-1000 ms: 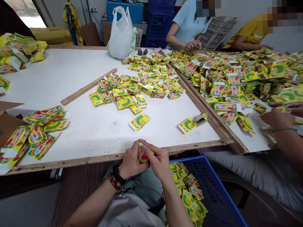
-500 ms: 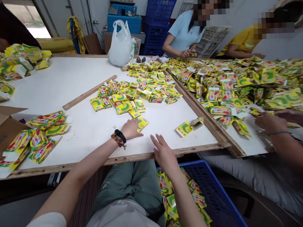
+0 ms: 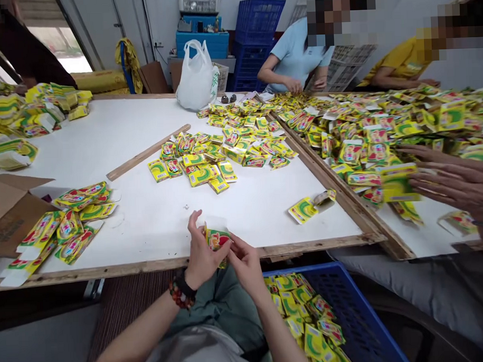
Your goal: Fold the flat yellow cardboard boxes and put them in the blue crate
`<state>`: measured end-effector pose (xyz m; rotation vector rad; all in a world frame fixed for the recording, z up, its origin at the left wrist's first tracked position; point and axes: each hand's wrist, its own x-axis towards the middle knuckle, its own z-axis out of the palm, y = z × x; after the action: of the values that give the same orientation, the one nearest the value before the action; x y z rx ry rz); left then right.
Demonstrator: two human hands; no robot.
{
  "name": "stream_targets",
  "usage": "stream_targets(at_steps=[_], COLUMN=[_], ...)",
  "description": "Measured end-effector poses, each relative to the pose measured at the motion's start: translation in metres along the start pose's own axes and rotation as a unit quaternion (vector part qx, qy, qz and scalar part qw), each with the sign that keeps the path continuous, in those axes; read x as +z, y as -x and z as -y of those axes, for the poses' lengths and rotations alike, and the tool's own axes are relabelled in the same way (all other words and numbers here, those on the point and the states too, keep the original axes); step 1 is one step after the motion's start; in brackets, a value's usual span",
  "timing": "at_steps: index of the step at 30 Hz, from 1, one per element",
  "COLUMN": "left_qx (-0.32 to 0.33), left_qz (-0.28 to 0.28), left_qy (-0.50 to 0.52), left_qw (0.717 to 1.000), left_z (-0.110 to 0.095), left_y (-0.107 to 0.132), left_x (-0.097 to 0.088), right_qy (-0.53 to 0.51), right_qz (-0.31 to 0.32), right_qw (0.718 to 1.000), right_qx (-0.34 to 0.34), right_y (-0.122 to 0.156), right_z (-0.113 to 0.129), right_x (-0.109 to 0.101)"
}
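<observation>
Between my two hands, just over the table's front edge, is a small yellow and green printed carton with a white flap standing up at its top. My left hand grips it from the left, the index finger raised off it. From the right, my right hand pinches its lower side with thumb and fingers. Several similar cartons lie in a loose pile beyond my hands. Two more cartons rest to the right, one of them with an end standing open.
A blue crate of cartons stands below the table edge at right. Wooden strips border and divide the white table. A cardboard box is at left. A co-worker's hands handle a carton at right; a white bag stands behind.
My left hand has picked a carton off the table and drawn it toward me. My right hand has moved in to hold it too. The co-worker at right has lifted a carton.
</observation>
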<state>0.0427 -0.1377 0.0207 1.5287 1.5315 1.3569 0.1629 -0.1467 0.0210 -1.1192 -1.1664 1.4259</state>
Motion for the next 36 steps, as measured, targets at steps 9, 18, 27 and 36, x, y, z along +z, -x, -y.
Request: stream_targets(at_steps=[9,18,27,36], left_qx=[0.065,0.226,0.122,0.091], left_qz=[-0.049,0.037,0.077,0.040], left_qy=[-0.149,-0.184,-0.118,-0.115], left_qw=[0.986,0.956,0.982,0.988], left_z=[0.011,0.022,0.005,0.008], left_y=[0.013,0.008,0.016,0.014], left_x=[0.024,0.008,0.008,0.010], right_qy=[-0.194,-0.083,0.097,0.099], right_qz=[-0.144,-0.041,-0.041,-0.024], right_qw=[0.967,0.991,0.993,0.994], right_qx=[0.083,0.100,-0.043,0.034], right_y=[0.001,-0.012,0.002,-0.005], right_z=[0.019,0.019,0.023,0.035], right_x=[0.003,-0.001,0.000,0.006])
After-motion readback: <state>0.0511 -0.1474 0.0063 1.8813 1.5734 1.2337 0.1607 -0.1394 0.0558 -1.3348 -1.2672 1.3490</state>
